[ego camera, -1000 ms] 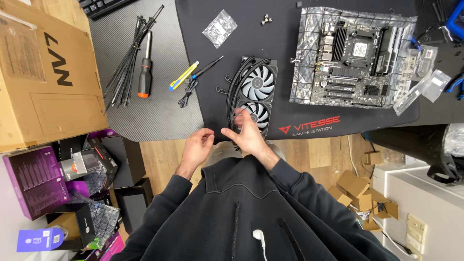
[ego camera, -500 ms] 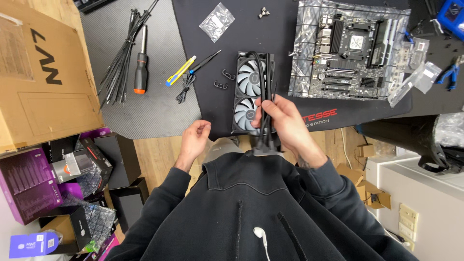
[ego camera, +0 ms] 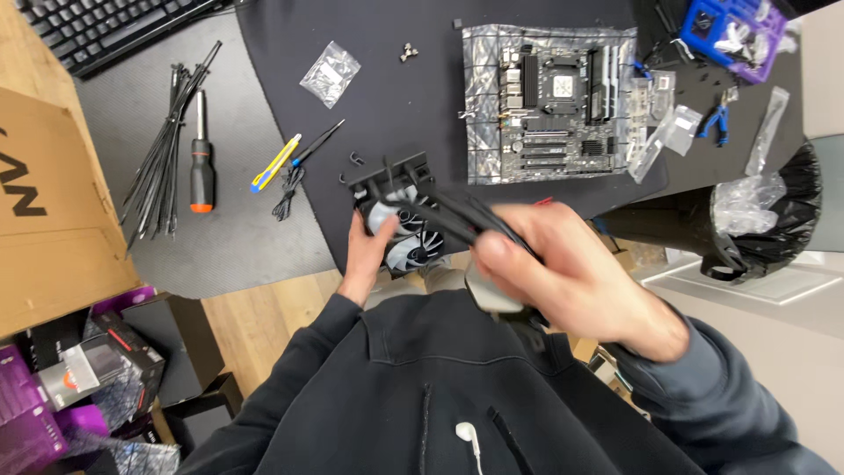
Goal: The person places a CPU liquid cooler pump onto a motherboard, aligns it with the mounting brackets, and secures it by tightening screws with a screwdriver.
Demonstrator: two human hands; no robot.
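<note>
Head view looks straight down on the person's two hands at the near edge of the surface (ego camera: 264,237), where a black mat lies over a grey one; the left hand (ego camera: 365,259) is closed on the left side of a two-fan cooler radiator (ego camera: 400,220), which sits tilted at the mat's near edge, white fan blades facing up; the right hand (ego camera: 563,277), blurred, is curled shut around the black hoses (ego camera: 440,211) that run from the radiator toward the person's chest, and something pale shows beneath its palm, too blurred to name; to handle this well, I judge the left hand should keep the radiator steady by its frame, clear of the blades, while the right keeps the hoses in a gentle curve without kinking them or dragging them across the motherboard (ego camera: 558,101) lying on its silvery bag just beyond; loose parts sit near, so the hoses could sweep the small screws (ego camera: 407,51) or the clear packet (ego camera: 330,73); well to the left lie a screwdriver with an orange tip (ego camera: 201,154), a bundle of black cable ties (ego camera: 163,158) and a yellow-and-blue utility knife (ego camera: 274,164); a bin lined with a black bag (ego camera: 756,220) stands at the right.
</note>
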